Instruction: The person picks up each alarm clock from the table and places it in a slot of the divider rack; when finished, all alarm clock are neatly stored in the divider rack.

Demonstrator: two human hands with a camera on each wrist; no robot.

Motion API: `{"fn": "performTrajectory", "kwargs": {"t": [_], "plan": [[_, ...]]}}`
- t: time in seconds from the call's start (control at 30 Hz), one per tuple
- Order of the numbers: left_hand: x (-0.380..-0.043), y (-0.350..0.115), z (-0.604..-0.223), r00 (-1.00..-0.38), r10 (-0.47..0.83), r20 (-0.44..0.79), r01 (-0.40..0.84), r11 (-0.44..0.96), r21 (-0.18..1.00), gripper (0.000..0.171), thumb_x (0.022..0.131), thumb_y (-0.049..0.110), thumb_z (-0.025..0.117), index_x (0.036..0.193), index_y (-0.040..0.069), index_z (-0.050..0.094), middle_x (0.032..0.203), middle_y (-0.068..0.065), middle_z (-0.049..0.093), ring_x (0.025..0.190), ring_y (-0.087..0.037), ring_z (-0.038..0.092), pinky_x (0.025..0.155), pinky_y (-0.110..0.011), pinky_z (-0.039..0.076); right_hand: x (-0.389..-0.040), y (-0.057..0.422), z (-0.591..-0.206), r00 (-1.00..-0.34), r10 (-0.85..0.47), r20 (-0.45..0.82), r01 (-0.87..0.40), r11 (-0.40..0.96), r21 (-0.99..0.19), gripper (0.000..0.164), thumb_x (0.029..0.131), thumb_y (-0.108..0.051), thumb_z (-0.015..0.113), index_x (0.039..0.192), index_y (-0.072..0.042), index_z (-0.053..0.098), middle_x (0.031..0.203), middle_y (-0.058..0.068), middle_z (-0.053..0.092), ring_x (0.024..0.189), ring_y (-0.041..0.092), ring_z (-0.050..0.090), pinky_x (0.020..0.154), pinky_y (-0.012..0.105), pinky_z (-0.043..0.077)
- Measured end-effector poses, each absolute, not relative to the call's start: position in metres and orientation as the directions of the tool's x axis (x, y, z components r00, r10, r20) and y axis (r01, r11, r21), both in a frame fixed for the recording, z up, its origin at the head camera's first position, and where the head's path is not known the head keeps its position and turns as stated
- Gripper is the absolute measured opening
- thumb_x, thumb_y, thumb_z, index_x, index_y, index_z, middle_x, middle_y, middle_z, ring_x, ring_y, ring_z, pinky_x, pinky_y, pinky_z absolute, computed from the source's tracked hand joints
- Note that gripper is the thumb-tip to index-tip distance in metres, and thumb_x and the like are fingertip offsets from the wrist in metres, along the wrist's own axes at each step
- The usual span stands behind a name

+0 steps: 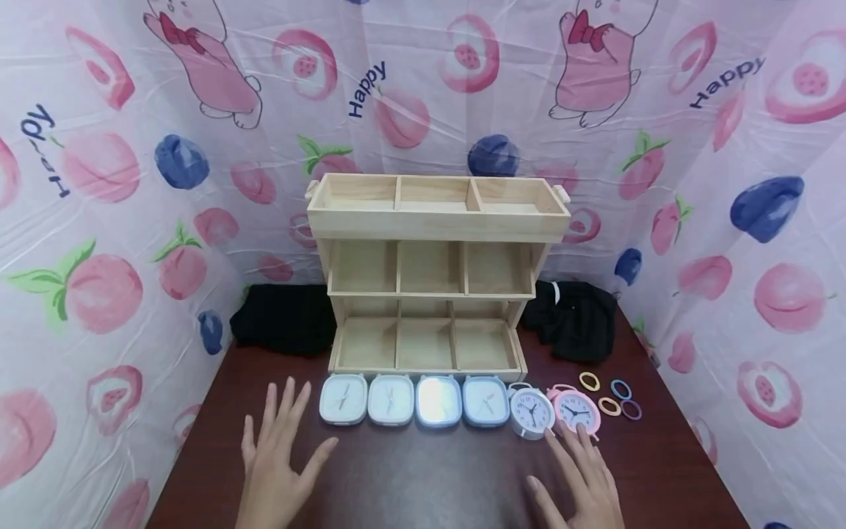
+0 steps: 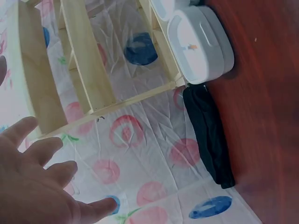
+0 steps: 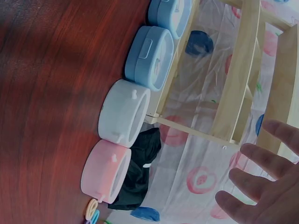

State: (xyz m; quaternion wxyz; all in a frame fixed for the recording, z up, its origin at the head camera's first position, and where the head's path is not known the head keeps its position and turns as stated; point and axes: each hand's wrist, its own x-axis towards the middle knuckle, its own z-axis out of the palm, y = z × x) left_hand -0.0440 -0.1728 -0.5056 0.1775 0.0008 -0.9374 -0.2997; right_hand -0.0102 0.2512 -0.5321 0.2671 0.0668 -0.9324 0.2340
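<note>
My left hand (image 1: 277,459) is held over the left of the table with its fingers spread, holding nothing. Over the right side hovers my right hand (image 1: 578,477), fingers apart, its tips overlapping the pink alarm clock (image 1: 576,411) in the head view. Beside that clock stands a round white alarm clock (image 1: 531,413). Further left in the same row are two square blue clocks (image 1: 485,401) and two square white clocks (image 1: 344,399). In the right wrist view my right hand (image 3: 266,182) is apart from the clocks.
Behind the row stands a three-tier wooden shelf (image 1: 439,226) with divided compartments. Black cloth bundles lie left (image 1: 284,319) and right (image 1: 575,323) of it. Several coloured rings (image 1: 609,406) lie at the right. A fruit-printed curtain (image 1: 423,95) encloses the table (image 1: 423,477).
</note>
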Motion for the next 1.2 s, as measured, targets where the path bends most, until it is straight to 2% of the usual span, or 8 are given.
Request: {"fn": "performTrajectory", "kwargs": {"t": [0.2, 0.4, 0.57, 0.73, 0.87, 0.97, 1.07, 1.2], "plan": [[-0.093, -0.177, -0.511, -0.904, -0.046, 0.426, 0.226, 0.793, 0.566, 0.098, 0.089, 0.036, 0.088, 0.169, 0.031, 0.032, 0.177, -0.007, 0.031, 0.168, -0.032, 0.017, 0.128, -0.078, 0.009, -0.008, 0.257, -0.537, -0.846, 0.019, 0.532, -0.237, 0.882, -0.408, 0.085, 0.074, -0.023, 0.093, 0.153, -0.023, 0.06, 0.165, 0.002, 0.052, 0.166, 0.006, 0.017, 0.13, 0.012, 0.002], [-0.158, -0.174, -0.511, -0.883, -0.009, 0.47, 0.304, 0.751, 0.586, 0.105, 0.088, 0.03, 0.09, 0.171, 0.026, 0.027, 0.178, -0.007, 0.029, 0.166, -0.035, 0.024, 0.127, -0.076, 0.017, -0.003, 0.264, -0.544, -0.855, 0.081, 0.513, -0.192, 0.868, -0.458, 0.083, 0.075, -0.02, 0.093, 0.152, -0.023, 0.062, 0.164, 0.002, 0.054, 0.165, 0.006, 0.021, 0.133, 0.018, 0.008], [-0.212, -0.168, -0.507, -0.884, -0.009, 0.467, 0.319, 0.719, 0.618, 0.112, 0.088, 0.027, 0.09, 0.173, 0.021, 0.018, 0.179, -0.009, 0.024, 0.166, -0.035, 0.025, 0.129, -0.073, 0.02, 0.0, 0.269, -0.549, -0.882, 0.146, 0.448, -0.096, 0.875, -0.474, 0.074, 0.082, -0.024, 0.091, 0.151, -0.022, 0.063, 0.158, 0.011, 0.058, 0.166, 0.01, 0.023, 0.139, 0.037, 0.012], [-0.253, -0.168, -0.503, -0.922, -0.036, 0.385, 0.26, 0.678, 0.687, 0.117, 0.09, 0.027, 0.089, 0.174, 0.021, 0.009, 0.179, -0.019, 0.019, 0.164, -0.042, 0.025, 0.129, -0.069, 0.029, -0.004, 0.278, -0.56, -0.885, 0.178, 0.43, -0.065, 0.867, -0.494, 0.064, 0.084, -0.021, 0.089, 0.144, -0.016, 0.068, 0.152, 0.018, 0.062, 0.161, 0.028, 0.036, 0.137, 0.055, 0.022], [-0.274, -0.17, -0.499, -0.951, -0.055, 0.304, 0.204, 0.628, 0.751, 0.123, 0.089, 0.032, 0.09, 0.174, 0.025, 0.001, 0.176, -0.025, 0.022, 0.16, -0.048, 0.03, 0.127, -0.065, 0.036, -0.013, 0.29, -0.569, -0.872, 0.174, 0.458, -0.09, 0.862, -0.499, 0.06, 0.083, -0.015, 0.088, 0.14, -0.011, 0.07, 0.149, 0.022, 0.063, 0.157, 0.034, 0.042, 0.126, 0.068, 0.033], [-0.285, -0.174, -0.495, -0.956, -0.058, 0.286, 0.195, 0.604, 0.773, 0.126, 0.088, 0.032, 0.091, 0.174, 0.028, -0.001, 0.176, -0.023, 0.025, 0.16, -0.046, 0.031, 0.129, -0.063, 0.034, -0.026, 0.301, -0.572, -0.863, 0.161, 0.479, -0.108, 0.866, -0.488, 0.058, 0.082, -0.011, 0.088, 0.137, -0.008, 0.071, 0.146, 0.024, 0.063, 0.151, 0.043, 0.046, 0.112, 0.078, 0.039], [-0.29, -0.179, -0.493, -0.959, -0.059, 0.277, 0.194, 0.576, 0.794, 0.126, 0.088, 0.03, 0.091, 0.174, 0.029, 0.0, 0.177, -0.02, 0.023, 0.162, -0.043, 0.028, 0.13, -0.063, 0.031, -0.045, 0.311, -0.575, -0.85, 0.141, 0.508, -0.13, 0.878, -0.46, 0.06, 0.077, -0.007, 0.09, 0.133, -0.003, 0.07, 0.141, 0.028, 0.063, 0.137, 0.054, 0.052, 0.099, 0.081, 0.042], [-0.292, -0.184, -0.491, -0.961, -0.071, 0.268, 0.19, 0.535, 0.823, 0.124, 0.089, 0.027, 0.09, 0.174, 0.03, 0.0, 0.177, -0.018, 0.024, 0.163, -0.04, 0.028, 0.13, -0.063, 0.031, -0.073, 0.328, -0.582, -0.85, 0.088, 0.52, -0.158, 0.898, -0.41, 0.071, 0.068, -0.005, 0.093, 0.134, 0.003, 0.067, 0.137, 0.033, 0.061, 0.127, 0.057, 0.054, 0.094, 0.078, 0.044]]}}
